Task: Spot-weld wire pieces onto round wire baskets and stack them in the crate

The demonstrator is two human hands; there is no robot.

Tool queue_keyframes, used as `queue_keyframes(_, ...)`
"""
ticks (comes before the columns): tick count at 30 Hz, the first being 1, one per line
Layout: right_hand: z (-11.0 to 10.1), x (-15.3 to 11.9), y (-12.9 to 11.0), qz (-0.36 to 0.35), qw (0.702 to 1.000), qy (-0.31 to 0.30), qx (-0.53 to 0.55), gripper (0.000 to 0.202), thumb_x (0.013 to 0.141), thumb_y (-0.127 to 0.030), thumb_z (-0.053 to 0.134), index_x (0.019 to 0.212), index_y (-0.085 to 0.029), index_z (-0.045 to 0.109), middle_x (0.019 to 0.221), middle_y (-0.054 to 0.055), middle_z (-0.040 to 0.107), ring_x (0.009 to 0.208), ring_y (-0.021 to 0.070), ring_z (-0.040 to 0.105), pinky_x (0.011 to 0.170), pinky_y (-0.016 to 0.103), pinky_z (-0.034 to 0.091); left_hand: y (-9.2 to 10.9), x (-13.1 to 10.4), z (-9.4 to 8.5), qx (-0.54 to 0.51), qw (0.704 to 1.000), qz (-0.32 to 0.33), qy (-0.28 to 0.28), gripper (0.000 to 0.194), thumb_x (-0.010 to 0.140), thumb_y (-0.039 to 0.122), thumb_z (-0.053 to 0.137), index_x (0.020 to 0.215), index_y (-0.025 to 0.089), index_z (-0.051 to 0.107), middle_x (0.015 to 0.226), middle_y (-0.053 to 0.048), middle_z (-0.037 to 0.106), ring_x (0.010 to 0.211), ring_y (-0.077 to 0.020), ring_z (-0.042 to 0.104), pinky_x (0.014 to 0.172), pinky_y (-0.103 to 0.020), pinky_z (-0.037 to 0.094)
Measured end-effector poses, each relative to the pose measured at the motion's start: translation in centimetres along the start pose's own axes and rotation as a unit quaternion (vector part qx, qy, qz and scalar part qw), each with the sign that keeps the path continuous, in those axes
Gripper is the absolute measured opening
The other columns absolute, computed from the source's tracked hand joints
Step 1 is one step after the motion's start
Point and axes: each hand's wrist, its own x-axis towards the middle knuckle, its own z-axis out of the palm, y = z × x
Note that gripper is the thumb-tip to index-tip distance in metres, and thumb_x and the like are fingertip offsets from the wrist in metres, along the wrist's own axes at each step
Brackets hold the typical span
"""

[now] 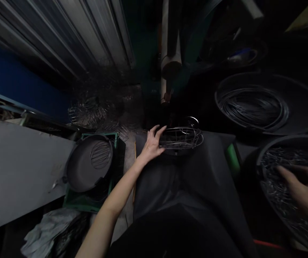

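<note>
My left hand (154,142) grips the left end of a round wire frame (182,139), its fingers bent around the wires. The frame lies over the dark cloth (159,179) in front of my body. On the far right, my right hand (304,190) hovers over or in a tub of small metal pieces (280,193). It is blurred by motion, and whether its fingers hold anything cannot be made out.
At the left, a round basin (81,168) holding a wire piece sits on a green crate (81,202). Wire parts (89,113) are heaped behind it. A machine column (171,64) stands ahead. A tub with coiled wire (253,107) is at the back right.
</note>
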Motion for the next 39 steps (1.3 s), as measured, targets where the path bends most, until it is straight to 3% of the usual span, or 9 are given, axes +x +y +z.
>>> queue_keyframes(3, 1.9, -2.0, -7.4, 0.042, 0.966, -0.141, 0.212, 0.038, 0.052, -0.055, 0.077, 0.076, -0.027, 0.069, 0.080, 0.012, 0.067, 0.069, 0.0222, 0.062, 0.062, 0.041, 0.045, 0.1, 0.3, -0.2, 0.039, 0.999, 0.001, 0.000, 0.082, 0.070, 0.011, 0.065, 0.142, 0.027, 0.028, 0.139, -0.012, 0.032, 0.129, -0.0278, 0.038, 0.105, -0.048, 0.039)
queue_keyframes(6, 4.9, -3.9, -13.2, 0.047, 0.905, -0.274, 0.321, 0.044, 0.045, -0.051, 0.084, 0.073, -0.021, 0.067, 0.071, 0.008, 0.068, 0.062, 0.0191, 0.064, 0.061, 0.035, 0.052, 0.6, 0.7, -1.0, 0.084, 0.996, 0.018, -0.019, 0.079, 0.069, 0.007, 0.062, 0.140, 0.026, 0.032, 0.128, -0.008, 0.044, 0.117, -0.0232, 0.047, 0.099, -0.039, 0.045)
queue_keyframes(9, 7.6, -4.6, -16.2, 0.038, 0.861, -0.357, 0.359, 0.049, 0.047, -0.053, 0.084, 0.075, -0.017, 0.065, 0.069, 0.006, 0.068, 0.060, 0.0174, 0.064, 0.060, 0.031, 0.055, 1.5, 1.0, -1.7, 0.136, 0.990, 0.038, -0.016, 0.079, 0.069, 0.007, 0.062, 0.140, 0.027, 0.033, 0.126, -0.007, 0.046, 0.111, -0.0218, 0.049, 0.096, -0.037, 0.046)
queue_keyframes(12, 9.3, -4.6, -17.5, 0.031, 0.846, -0.381, 0.372, 0.050, 0.050, -0.056, 0.082, 0.075, -0.016, 0.066, 0.071, 0.005, 0.068, 0.060, 0.0167, 0.065, 0.057, 0.029, 0.056, 2.5, 1.3, -2.2, 0.179, 0.983, 0.046, 0.005, 0.075, 0.070, 0.009, 0.064, 0.138, 0.024, 0.036, 0.125, -0.009, 0.049, 0.109, -0.0235, 0.049, 0.094, -0.040, 0.046)
queue_keyframes(17, 10.8, -4.7, -18.8, -0.013, 0.846, -0.367, 0.386, 0.044, 0.056, -0.054, 0.079, 0.075, -0.017, 0.065, 0.071, 0.004, 0.068, 0.062, 0.0182, 0.066, 0.057, 0.030, 0.056, 3.0, 2.0, -2.7, 0.201, 0.978, 0.040, 0.033, 0.071, 0.072, 0.009, 0.064, 0.136, 0.025, 0.037, 0.125, -0.008, 0.050, 0.109, -0.0235, 0.050, 0.094, -0.041, 0.046)
queue_keyframes(23, 11.9, -4.5, -19.6, -0.072, 0.868, -0.331, 0.364, 0.037, 0.066, -0.050, 0.073, 0.078, -0.017, 0.065, 0.069, 0.003, 0.068, 0.061, 0.0177, 0.064, 0.059, 0.031, 0.054, 2.5, 2.4, -3.3, 0.205, 0.977, 0.032, 0.041, 0.071, 0.072, 0.006, 0.061, 0.136, 0.027, 0.038, 0.127, -0.009, 0.048, 0.110, -0.0238, 0.050, 0.096, -0.042, 0.045)
queue_keyframes(30, 13.6, -4.8, -20.1, -0.230, 0.926, -0.174, 0.244, 0.026, 0.082, -0.043, 0.060, 0.087, -0.020, 0.069, 0.082, 0.002, 0.070, 0.071, 0.0167, 0.063, 0.068, 0.029, 0.050, 2.2, 2.9, -3.4, 0.189, 0.979, 0.032, 0.074, 0.064, 0.073, 0.006, 0.058, 0.132, 0.023, 0.042, 0.125, -0.009, 0.051, 0.111, -0.0242, 0.052, 0.102, -0.045, 0.042)
queue_keyframes(34, 14.5, -5.3, -20.4, -0.284, 0.925, -0.098, 0.234, 0.025, 0.086, -0.042, 0.056, 0.088, -0.020, 0.069, 0.080, 0.002, 0.070, 0.068, 0.0161, 0.063, 0.070, 0.029, 0.050, 1.6, 3.4, -3.2, 0.188, 0.975, 0.044, 0.110, 0.059, 0.075, 0.006, 0.055, 0.130, 0.022, 0.043, 0.123, -0.009, 0.053, 0.111, -0.0237, 0.052, 0.105, -0.046, 0.039)
queue_keyframes(39, 15.4, -4.7, -20.9, -0.329, 0.912, -0.051, 0.240, 0.020, 0.087, -0.036, 0.057, 0.088, -0.019, 0.068, 0.081, 0.002, 0.070, 0.068, 0.0151, 0.063, 0.070, 0.027, 0.051, 0.9, 4.2, -3.1, 0.198, 0.967, 0.060, 0.152, 0.052, 0.078, 0.008, 0.052, 0.128, 0.022, 0.045, 0.120, -0.009, 0.055, 0.109, -0.0226, 0.054, 0.106, -0.046, 0.039)
